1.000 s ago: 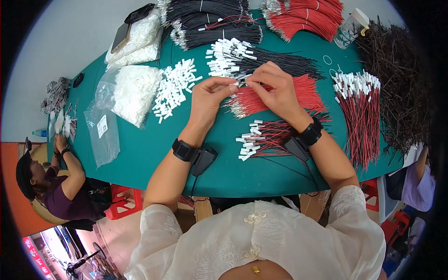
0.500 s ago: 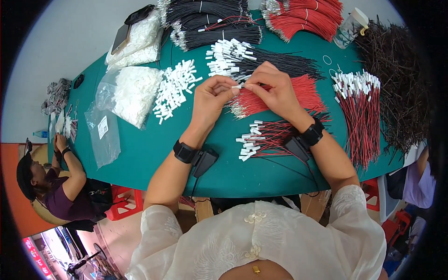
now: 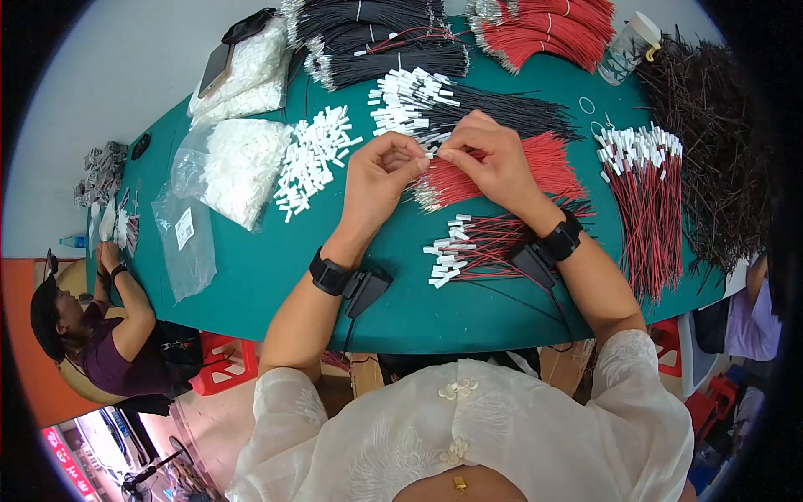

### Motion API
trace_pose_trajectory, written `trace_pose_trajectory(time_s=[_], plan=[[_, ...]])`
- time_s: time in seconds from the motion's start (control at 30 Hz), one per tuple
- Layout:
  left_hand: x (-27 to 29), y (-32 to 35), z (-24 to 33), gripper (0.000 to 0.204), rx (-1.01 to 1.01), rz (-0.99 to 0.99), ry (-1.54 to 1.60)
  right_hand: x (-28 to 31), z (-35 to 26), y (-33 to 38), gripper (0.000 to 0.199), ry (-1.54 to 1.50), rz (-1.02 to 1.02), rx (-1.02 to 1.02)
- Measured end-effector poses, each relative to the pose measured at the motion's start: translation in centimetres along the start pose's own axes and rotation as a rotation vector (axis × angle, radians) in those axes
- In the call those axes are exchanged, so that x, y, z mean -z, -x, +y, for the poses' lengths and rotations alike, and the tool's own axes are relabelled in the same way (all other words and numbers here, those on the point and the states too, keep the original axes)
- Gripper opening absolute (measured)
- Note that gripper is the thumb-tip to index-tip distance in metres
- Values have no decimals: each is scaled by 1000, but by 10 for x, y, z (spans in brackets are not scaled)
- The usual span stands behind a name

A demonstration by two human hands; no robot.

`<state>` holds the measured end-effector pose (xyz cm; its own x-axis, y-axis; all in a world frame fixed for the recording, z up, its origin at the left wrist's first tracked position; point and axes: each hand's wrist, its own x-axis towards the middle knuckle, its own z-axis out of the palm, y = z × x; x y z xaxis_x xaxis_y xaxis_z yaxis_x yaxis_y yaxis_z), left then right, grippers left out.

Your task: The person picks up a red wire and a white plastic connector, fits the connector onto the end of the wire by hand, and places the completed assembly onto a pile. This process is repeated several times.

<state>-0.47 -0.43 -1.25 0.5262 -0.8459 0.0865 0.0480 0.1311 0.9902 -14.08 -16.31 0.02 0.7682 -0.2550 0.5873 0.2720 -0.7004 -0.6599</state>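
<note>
So on my table [image 3: 251, 276] the loose connector pile [image 3: 311, 159] sits left of my hands, bags of connectors [image 3: 238, 167] further left. Bare wire bundle [image 3: 502, 171] lies right under my hands, finished wires [image 3: 477, 247] nearer, another finished bunch [image 3: 644, 192] far right.

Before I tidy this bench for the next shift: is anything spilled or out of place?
White connector housings lie loose on the green table beside their open plastic bag. Otherwise the wire bundles lie sorted.
</note>
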Motion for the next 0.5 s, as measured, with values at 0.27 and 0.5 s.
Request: trace_pose_trajectory(time_s=[0.27, 0.5], plan=[[4, -2, -2, 14, 59, -33, 119, -1, 0, 0, 5, -42, -26, -75], [4, -3, 0, 13, 73, -27, 102, 0, 1, -1, 4, -28, -38, -47]])
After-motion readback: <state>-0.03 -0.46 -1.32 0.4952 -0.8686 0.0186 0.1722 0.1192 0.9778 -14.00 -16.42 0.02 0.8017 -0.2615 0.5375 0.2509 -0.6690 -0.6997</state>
